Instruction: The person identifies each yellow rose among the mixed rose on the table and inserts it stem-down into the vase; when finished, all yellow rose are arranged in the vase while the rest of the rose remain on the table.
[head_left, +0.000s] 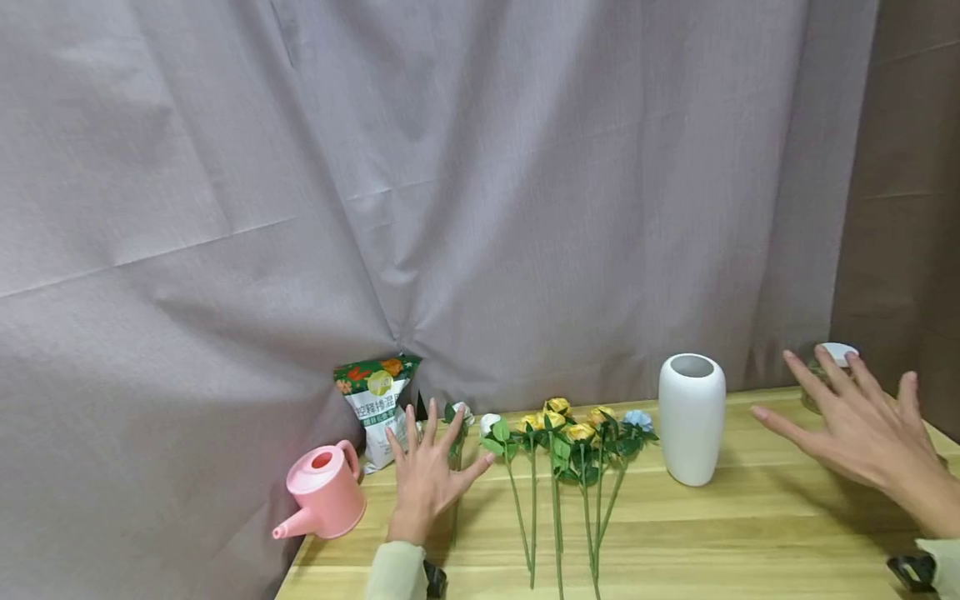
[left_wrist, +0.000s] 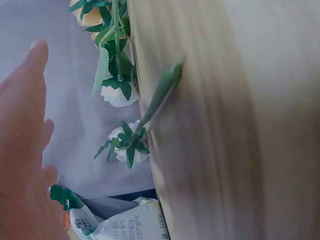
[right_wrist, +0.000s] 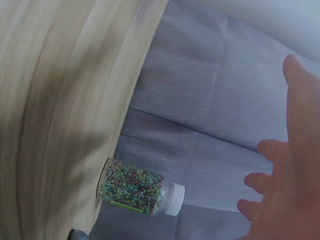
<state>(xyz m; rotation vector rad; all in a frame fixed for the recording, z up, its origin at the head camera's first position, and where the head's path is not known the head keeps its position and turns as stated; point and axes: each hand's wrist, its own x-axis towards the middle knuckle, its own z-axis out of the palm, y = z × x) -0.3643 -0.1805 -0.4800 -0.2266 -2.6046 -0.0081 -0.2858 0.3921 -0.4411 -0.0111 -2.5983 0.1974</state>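
My left hand point(head_left: 429, 477), fingers spread and holding nothing, hovers over the left part of the table, overlapping a white rose point(left_wrist: 125, 142) in the head view. Artificial roses with green stems lie in a row to its right: a white one point(head_left: 490, 423), several yellow ones point(head_left: 555, 419) and a light blue one point(head_left: 637, 419). My right hand point(head_left: 870, 429) is also spread, with nothing in it, above the table's right side. Behind it in the head view stands a clear bottle of coloured pellets point(right_wrist: 132, 187) with a white cap, partly hidden there. An upright white vase point(head_left: 692, 425) stands between the blue rose and my right hand.
A pink watering can point(head_left: 326, 492) sits at the table's left edge, spout toward the front left. Behind it leans a green and white printed bag point(head_left: 375, 404). Grey curtain point(head_left: 525, 208) hangs along the back of the wooden table point(head_left: 750, 533).
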